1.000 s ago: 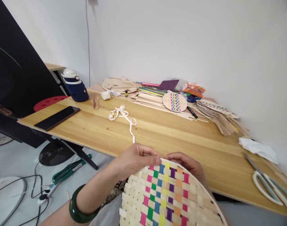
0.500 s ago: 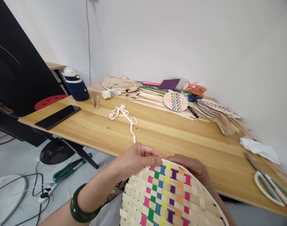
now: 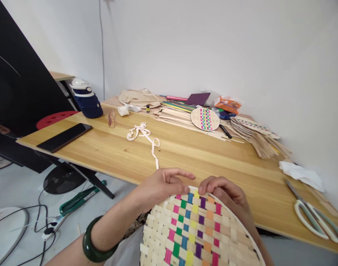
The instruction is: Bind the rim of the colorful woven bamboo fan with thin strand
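Observation:
A woven fan (image 3: pixel 193 229), made of pale strips crossed with pink, green, blue, yellow, purple and orange ones, is held upright in front of me. White edging tape runs along its top and right rim; the left edge shows bare strip ends. My left hand (image 3: pixel 169 184) pinches the top rim with its thumb, its index finger stretched out above. To its right, my right hand (image 3: pixel 226 192) grips the same rim with bent fingers. The loose white tape (image 3: pixel 154 155) trails from behind my left hand onto the table and lies there in loops.
Scissors (image 3: pixel 310 214) lie at the right table edge beside white tissue (image 3: pixel 301 173). Further back are stacked woven pieces (image 3: pixel 252 133), a finished round woven piece (image 3: pixel 205 119) and wooden strips (image 3: pixel 174 118). A phone (image 3: pixel 65 137) and a blue jug (image 3: pixel 87 101) stand left.
My right hand's fingers have come up over the top rim with the thumb showing. My left index finger has lifted and straightened. The view has shifted slightly.

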Demonstrator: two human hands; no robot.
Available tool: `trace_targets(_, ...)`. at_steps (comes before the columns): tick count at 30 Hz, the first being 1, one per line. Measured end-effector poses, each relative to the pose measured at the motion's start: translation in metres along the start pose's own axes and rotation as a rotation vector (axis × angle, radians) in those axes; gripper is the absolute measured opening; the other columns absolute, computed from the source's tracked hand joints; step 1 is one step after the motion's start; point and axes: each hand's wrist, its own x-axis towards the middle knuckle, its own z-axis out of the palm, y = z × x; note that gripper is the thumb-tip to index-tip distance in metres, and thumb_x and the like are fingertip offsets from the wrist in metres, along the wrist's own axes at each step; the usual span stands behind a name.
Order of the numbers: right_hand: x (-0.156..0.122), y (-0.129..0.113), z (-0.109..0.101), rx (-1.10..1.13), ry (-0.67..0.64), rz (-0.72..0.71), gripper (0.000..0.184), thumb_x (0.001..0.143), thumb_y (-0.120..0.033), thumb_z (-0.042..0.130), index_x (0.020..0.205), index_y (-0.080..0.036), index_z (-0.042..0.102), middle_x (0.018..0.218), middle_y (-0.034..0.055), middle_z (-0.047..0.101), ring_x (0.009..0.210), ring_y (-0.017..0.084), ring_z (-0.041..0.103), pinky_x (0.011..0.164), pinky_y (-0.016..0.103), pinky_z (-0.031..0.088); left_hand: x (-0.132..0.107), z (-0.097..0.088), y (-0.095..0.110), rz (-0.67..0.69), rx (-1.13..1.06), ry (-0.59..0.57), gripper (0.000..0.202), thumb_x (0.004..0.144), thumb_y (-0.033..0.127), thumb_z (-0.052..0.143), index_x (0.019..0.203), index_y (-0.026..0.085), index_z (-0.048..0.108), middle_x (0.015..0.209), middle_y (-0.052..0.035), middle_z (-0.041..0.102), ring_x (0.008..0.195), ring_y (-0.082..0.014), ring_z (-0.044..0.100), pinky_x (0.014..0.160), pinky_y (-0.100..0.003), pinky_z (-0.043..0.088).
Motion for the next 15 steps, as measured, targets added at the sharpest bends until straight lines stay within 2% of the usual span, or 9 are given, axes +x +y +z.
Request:
trace_targets(2,0.0003,0.0020,-0.0010,-0.009,0.005,-0.010,0.015,0.092,-0.023,0.054,0.087,-0.023,0.068,0.083,0.0038,0.068,0.081,0.014,0.063,0.076,0.024,0.051,-0.0004,-0.0001,-0.0003,0.024,0.028,0.003,0.032,0.069,0.030,0.077,0.099,0.020,0.073,0.063,0.0030,0.065,0.048,-0.0045,0.046,0.051,-0.018,0.035)
trace_targets(5,0.0003,0.0019,-0.0003,-0.015,0.013,-0.004,0.014,0.091,-0.022,0.055,0.086,-0.022,0.068,0.082,0.0045,0.067,0.079,0.015,0.063,0.075,0.026,0.052,-0.0033,0.0005,0.0005,0.022,-0.018,-0.017,0.023,0.070,0.033,0.076,0.087,0.017,0.076,0.078,-0.0025,0.072,0.063,-0.0092,0.058,0.062,-0.020,0.043)
trace_targets(7,0.0003,0.0003,0.0014,-0.026,0.025,0.002,0.014,0.091,-0.022,0.054,0.086,-0.022,0.068,0.082,0.0047,0.067,0.078,0.015,0.063,0.075,0.026,0.053,-0.0053,0.0014,0.0014,0.028,-0.038,-0.023,0.023,0.073,0.036,0.073,0.082,0.016,0.076,0.082,-0.0040,0.073,0.070,-0.0120,0.061,0.066,-0.022,0.045)
trace_targets(11,0.0009,-0.0014,0.0029,-0.037,0.021,-0.005,0.014,0.090,-0.022,0.056,0.085,-0.021,0.068,0.081,0.0055,0.067,0.078,0.016,0.064,0.074,0.027,0.053,-0.0053,0.0031,0.0013,0.004,-0.009,0.048,0.027,0.068,0.040,0.077,0.075,0.015,0.075,0.074,-0.0037,0.071,0.064,-0.0116,0.059,0.063,-0.023,0.044)
trace_targets(15,0.0010,0.0007,0.0016,-0.015,-0.001,-0.016,0.015,0.091,-0.020,0.054,0.086,-0.023,0.068,0.082,0.0041,0.068,0.080,0.015,0.064,0.076,0.026,0.052,-0.0028,0.0022,-0.0007,-0.032,0.023,0.076,0.030,0.064,0.040,0.079,0.077,0.014,0.073,0.071,-0.0034,0.070,0.061,-0.0117,0.058,0.063,-0.024,0.044)
